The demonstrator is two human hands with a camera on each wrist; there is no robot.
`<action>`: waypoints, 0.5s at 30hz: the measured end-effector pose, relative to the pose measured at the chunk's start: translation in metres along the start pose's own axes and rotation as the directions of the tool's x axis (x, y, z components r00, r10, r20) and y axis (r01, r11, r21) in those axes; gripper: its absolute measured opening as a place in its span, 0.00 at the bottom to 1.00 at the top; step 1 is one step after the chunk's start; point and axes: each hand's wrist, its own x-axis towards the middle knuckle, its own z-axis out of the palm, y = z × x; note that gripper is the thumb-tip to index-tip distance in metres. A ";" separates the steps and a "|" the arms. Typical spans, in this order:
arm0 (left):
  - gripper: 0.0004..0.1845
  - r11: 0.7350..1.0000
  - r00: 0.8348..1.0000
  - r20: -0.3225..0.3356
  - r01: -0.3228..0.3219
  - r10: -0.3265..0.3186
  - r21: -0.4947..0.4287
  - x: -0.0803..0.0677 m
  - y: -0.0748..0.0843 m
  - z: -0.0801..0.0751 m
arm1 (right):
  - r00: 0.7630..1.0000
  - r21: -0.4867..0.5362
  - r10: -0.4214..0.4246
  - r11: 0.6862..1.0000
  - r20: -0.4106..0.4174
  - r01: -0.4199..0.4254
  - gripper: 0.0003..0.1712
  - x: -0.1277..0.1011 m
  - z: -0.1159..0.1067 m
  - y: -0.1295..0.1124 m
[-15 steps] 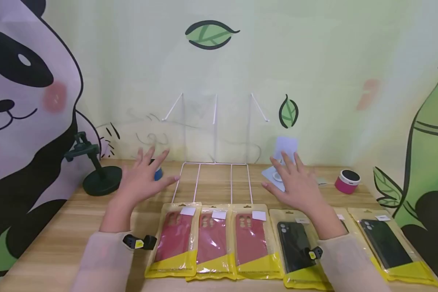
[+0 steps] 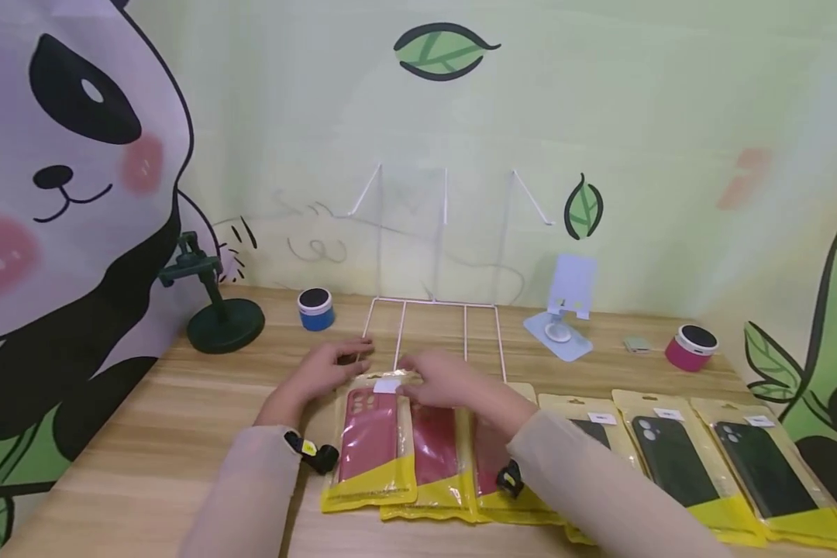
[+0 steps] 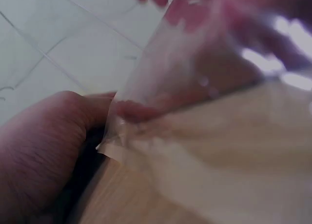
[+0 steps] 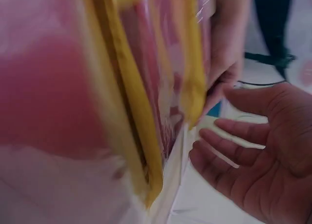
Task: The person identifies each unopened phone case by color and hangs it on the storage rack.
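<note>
On the wooden table (image 2: 146,465), the leftmost red phone case packet (image 2: 373,442) lay overlapping its neighbour in the row. Left hand (image 2: 328,372) pinched its top corner, right hand (image 2: 442,380) rested fingers loose at its top edge, hands nearly together.

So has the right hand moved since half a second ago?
Yes. The right hand was near the phone stand; now it has swung left onto the top of the red phone case packs, in front of the wire rack.
</note>
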 end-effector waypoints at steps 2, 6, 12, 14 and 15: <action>0.23 1.000 1.000 -0.011 -0.016 0.016 0.011 0.000 -0.002 0.001 | 0.999 -0.035 0.040 0.999 0.010 -0.040 0.16 0.017 0.005 0.000; 0.23 0.999 0.999 -0.015 -0.030 0.030 0.013 0.001 -0.003 0.001 | 0.991 0.018 0.127 0.992 0.037 -0.128 0.09 0.035 0.012 0.004; 0.22 1.000 0.999 -0.033 -0.031 0.031 -0.003 0.004 -0.006 -0.002 | 0.990 0.121 0.137 0.983 0.029 -0.139 0.16 0.045 0.019 0.017; 0.21 1.000 0.999 -0.040 -0.006 0.005 -0.024 0.004 -0.007 -0.002 | 0.992 0.133 0.126 0.983 0.016 -0.127 0.15 0.045 0.018 0.018; 0.21 0.999 0.999 -0.048 0.012 -0.014 -0.042 0.004 -0.009 -0.002 | 0.994 0.135 0.113 0.985 -0.003 -0.111 0.14 0.044 0.018 0.018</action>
